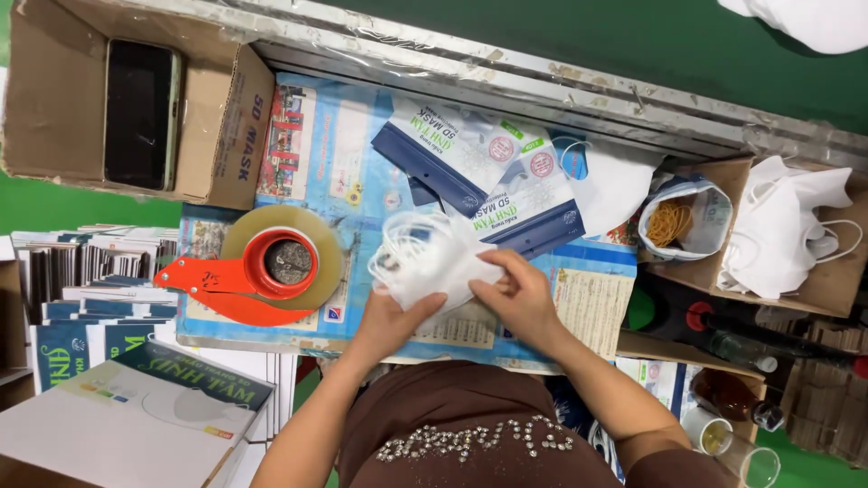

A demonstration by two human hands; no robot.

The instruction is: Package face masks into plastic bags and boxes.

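Both my hands hold a small stack of white face masks (425, 258) with elastic ear loops, just above the poster-covered work surface (334, 154). My left hand (391, 318) grips the stack from below. My right hand (517, 296) pinches its right edge. Just beyond the stack lie two blue-and-white mask pouches (493, 172), overlapping each other.
A red tape dispenser with a clear tape roll (271, 267) sits to the left. A cardboard box (127, 108) holds a phone (140, 113). Loose white masks (782, 226) fill a box at right, beside a bag of rubber bands (674, 221). Flat cartons (99, 298) are stacked lower left; bottles (723, 339) lower right.
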